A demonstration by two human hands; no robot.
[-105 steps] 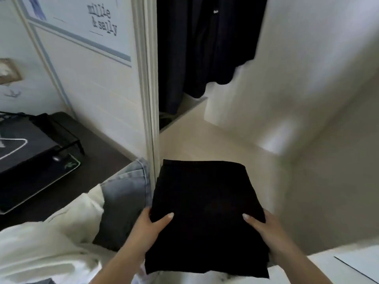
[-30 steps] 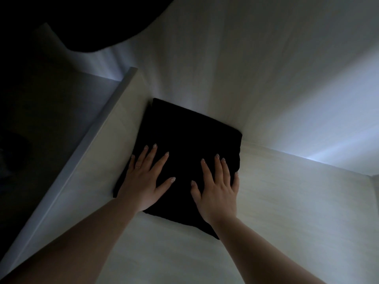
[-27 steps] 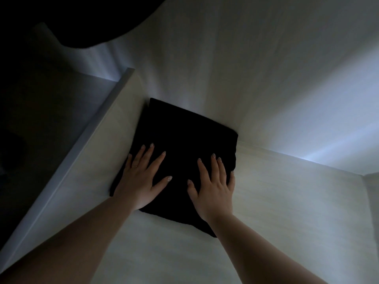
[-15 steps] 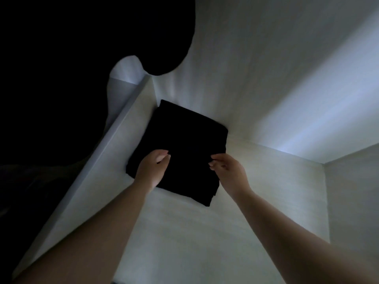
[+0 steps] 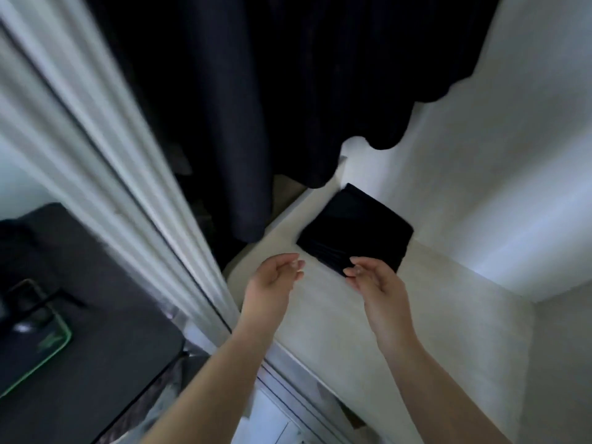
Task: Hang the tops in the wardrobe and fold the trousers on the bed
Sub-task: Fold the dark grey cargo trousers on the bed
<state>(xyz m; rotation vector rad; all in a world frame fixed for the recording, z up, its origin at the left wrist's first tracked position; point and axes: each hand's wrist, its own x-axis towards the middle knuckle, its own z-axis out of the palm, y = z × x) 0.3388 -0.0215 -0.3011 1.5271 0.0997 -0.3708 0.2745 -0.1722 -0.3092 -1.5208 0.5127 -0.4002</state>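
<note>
The folded black trousers [image 5: 355,230] lie flat on the pale wardrobe shelf [image 5: 368,318], pushed into its back corner against the white wall. My left hand [image 5: 272,283] hovers just in front of them, fingers loosely curled and empty. My right hand [image 5: 374,283] is beside it, palm turned inward, its fingertips over the trousers' near edge and holding nothing. Dark tops [image 5: 288,91] hang above the shelf, their hems dropping close to the trousers.
The white wardrobe frame [image 5: 105,174] runs diagonally on the left. A dark desk [image 5: 89,347] with a green-edged mat [image 5: 35,350] sits beyond it at the lower left. The wardrobe's white side wall [image 5: 499,174] closes the right.
Both hands have lifted off the trousers and drawn back towards me. The trousers stay in the shelf's corner. My view has pulled out of the dim wardrobe.
</note>
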